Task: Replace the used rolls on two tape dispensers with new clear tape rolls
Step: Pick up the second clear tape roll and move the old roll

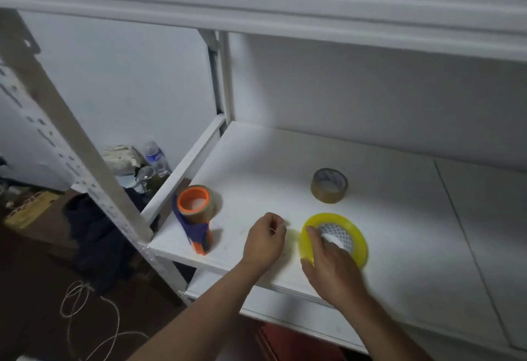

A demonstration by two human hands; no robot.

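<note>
A yellow-tinted clear tape roll (352, 229) lies on the white shelf (256, 160). My right hand (328, 263) grips its near left edge, fingers over the core. My left hand (266, 239) sits just left of the roll with fingers pinched together, seemingly on the loose tape end, which is too faint to confirm. A blue and orange tape dispenser (195, 218) stands at the shelf's left edge with a brownish roll on its orange hub. A second brownish tape roll (329, 185) lies flat farther back on the shelf.
An upper shelf (285, 3) overhangs closely. A slotted metal upright (65, 138) stands at left. Beyond the shelf's left edge, on the floor, are a water bottle (155, 156), dark cloth (94, 226) and a white cord (85, 312).
</note>
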